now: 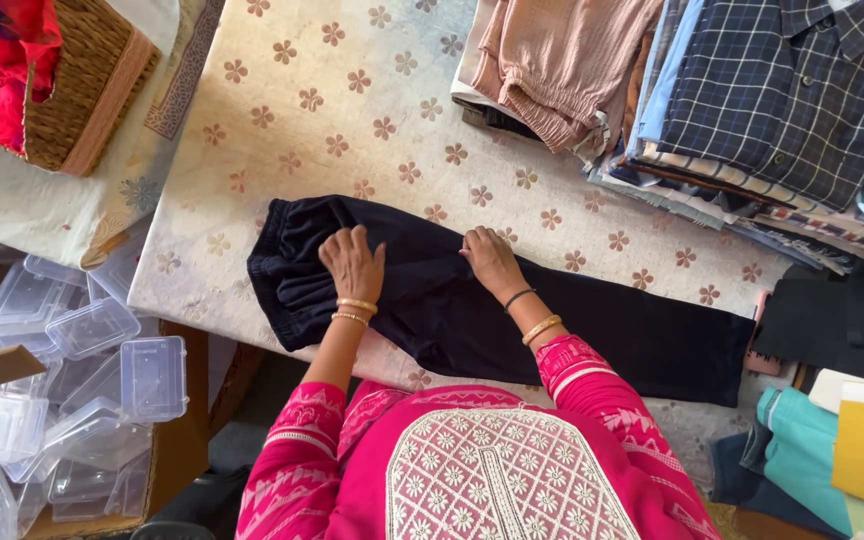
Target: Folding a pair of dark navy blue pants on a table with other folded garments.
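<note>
A pair of black trousers [572,320] lies folded lengthwise across the flower-patterned tablecloth [352,110], waistband to the left, legs running right. My left hand [352,262] rests flat on the cloth near the waistband, fingers spread. About a hand's width to its right, my right hand [492,260] presses palm-down on the upper edge of the trousers. Both wrists carry bangles, and pink patterned sleeves cover my forearms.
Stacks of folded clothes [752,110], topped by a checked shirt and a pink garment, fill the far right. A woven basket [82,90] stands at the far left. Clear plastic boxes [72,380] pile up lower left. Teal and yellow fabrics [842,440] lie lower right.
</note>
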